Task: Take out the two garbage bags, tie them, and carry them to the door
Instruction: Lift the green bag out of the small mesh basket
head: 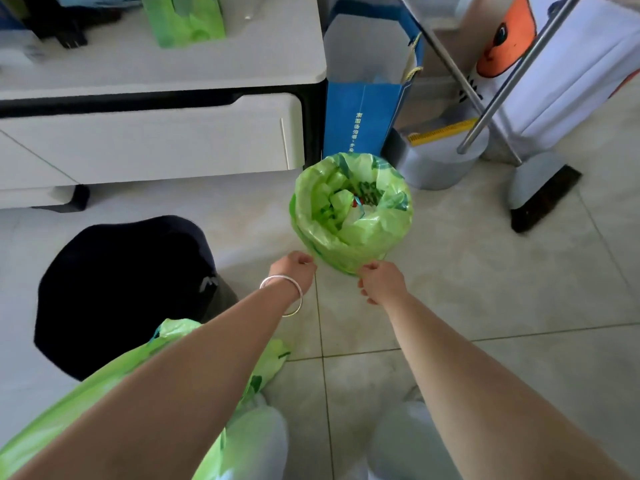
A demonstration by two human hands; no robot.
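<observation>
While a green garbage bag (351,211) stands open on the tiled floor (485,289), just in front of a blue paper bag (360,123) and beside a white cabinet (152,140), its near rim is gripped from both sides in the head view. The left hand (294,268) and the right hand (381,282) are each closed, fingers (369,267) pinching the thin film at the nearest edge. The plastic is judged soft, slippery and easily torn; the load appears light, mostly crumpled wrappers. A hold on gathered rim folds, not a single layer, is thought safest for tying. A second green bag (114,382) is seen under the left forearm, beside a dark round bin (121,292), its top hidden.
</observation>
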